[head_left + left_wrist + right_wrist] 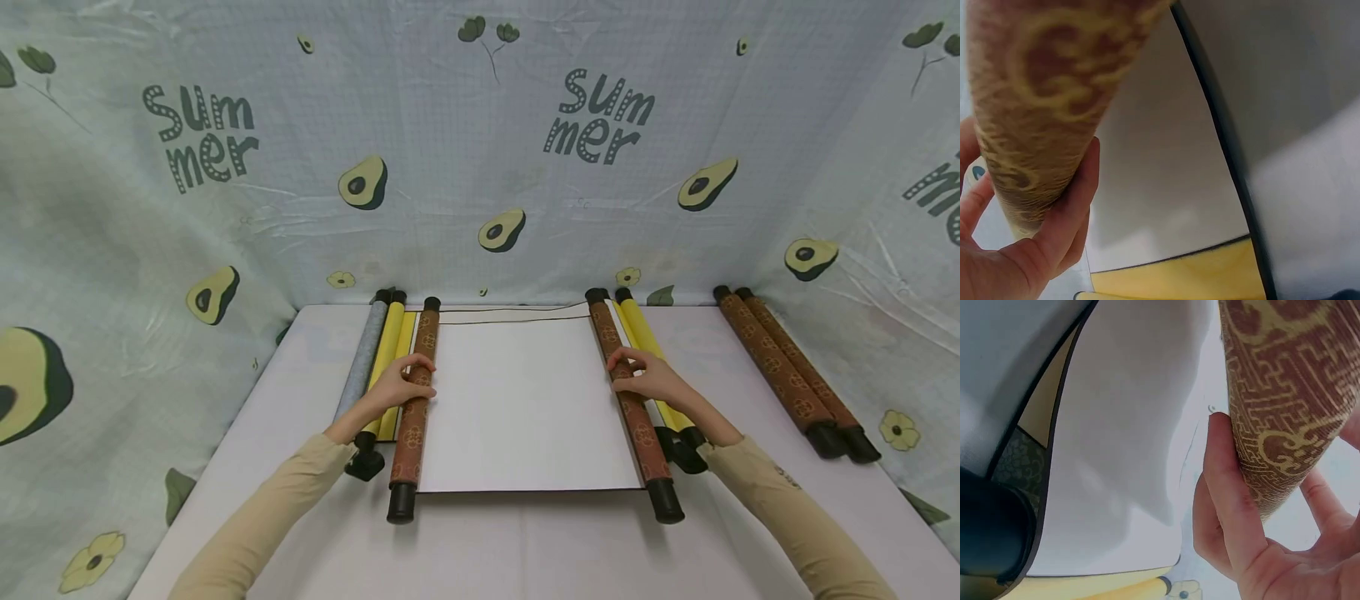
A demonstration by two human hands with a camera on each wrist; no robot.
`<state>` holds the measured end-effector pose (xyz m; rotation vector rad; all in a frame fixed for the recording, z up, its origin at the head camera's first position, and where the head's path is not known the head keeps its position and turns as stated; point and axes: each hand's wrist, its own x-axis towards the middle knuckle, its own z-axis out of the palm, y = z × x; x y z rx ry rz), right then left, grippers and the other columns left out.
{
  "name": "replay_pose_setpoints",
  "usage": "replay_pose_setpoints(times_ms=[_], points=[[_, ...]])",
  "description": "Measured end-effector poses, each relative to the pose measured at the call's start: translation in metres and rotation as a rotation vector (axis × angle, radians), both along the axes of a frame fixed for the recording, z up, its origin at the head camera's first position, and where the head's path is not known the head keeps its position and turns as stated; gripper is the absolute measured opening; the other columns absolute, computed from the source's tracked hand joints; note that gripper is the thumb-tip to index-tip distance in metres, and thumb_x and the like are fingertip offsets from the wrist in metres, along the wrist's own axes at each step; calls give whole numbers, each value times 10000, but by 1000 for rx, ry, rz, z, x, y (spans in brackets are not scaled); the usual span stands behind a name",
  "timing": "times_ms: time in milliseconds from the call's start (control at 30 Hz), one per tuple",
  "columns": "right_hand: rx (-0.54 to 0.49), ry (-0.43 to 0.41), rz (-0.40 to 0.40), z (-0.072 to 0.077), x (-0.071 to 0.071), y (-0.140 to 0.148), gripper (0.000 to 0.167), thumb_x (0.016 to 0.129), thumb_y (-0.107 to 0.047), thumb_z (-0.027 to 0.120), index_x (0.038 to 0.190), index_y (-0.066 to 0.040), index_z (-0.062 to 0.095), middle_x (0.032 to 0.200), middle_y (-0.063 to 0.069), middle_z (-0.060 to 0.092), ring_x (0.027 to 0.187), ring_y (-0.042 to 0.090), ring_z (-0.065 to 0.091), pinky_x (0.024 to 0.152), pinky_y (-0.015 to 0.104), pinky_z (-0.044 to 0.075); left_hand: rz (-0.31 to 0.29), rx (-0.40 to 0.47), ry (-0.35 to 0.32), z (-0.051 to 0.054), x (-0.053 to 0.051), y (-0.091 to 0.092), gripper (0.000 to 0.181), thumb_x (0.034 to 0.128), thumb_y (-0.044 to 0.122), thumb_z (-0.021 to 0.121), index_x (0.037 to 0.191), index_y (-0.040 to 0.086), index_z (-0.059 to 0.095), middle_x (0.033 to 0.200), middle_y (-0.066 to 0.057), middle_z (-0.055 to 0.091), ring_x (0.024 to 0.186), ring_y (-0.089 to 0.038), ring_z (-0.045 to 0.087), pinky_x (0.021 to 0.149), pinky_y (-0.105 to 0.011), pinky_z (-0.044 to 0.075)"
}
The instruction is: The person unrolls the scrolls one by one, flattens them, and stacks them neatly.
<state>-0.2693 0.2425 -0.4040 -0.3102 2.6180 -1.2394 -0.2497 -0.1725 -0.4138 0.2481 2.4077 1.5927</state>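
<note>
A scroll with brown, gold-patterned rolls and black end caps lies part unrolled, its white sheet stretched between them. The left hand grips the left brown roll around its middle. The right hand grips the right brown roll likewise. In the left wrist view the hand has thumb and fingers on opposite sides of the patterned roll. The right wrist view shows the other hand curled round its roll. The near edge of the sheet appears raised above what lies beneath.
Yellow rolls and a grey roll lie left of the scroll; more yellow rolls lie at its right. Two brown rolls rest together at the far right of the white table. A printed curtain hangs behind.
</note>
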Motion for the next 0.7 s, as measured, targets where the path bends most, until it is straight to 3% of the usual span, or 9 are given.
replay_pose_setpoints(times_ms=[167,367,533,700], points=[[24,-14,-24,-2,-1,0,281,761,-141,638,1014,-52,554,1066,190,500,808,254,442,524,307,440,1,-7,-4,-1,0,-3,337,807,28,599,1122,-52,514,998,-246,543,572,-106,493,489,-262,416],[33,42,-13,-3,0,-3,251,750,-140,652,966,-52,558,1017,157,525,807,239,440,559,290,395,30,-45,11,0,0,-2,289,790,42,610,1056,-43,537,862,-130,548,490,-93,423,448,-248,367],[61,103,21,-3,1,-5,310,713,-178,725,927,-54,538,962,105,530,835,226,448,658,300,362,45,-93,56,-1,-1,-2,301,742,87,695,981,-26,549,888,-107,518,591,-128,393,486,-251,343],[59,113,31,-3,2,-4,326,696,-142,733,928,-53,521,978,112,517,831,243,442,647,302,360,34,-84,68,-3,-1,-2,326,717,50,709,967,-49,525,812,-108,501,603,-126,405,489,-251,353]])
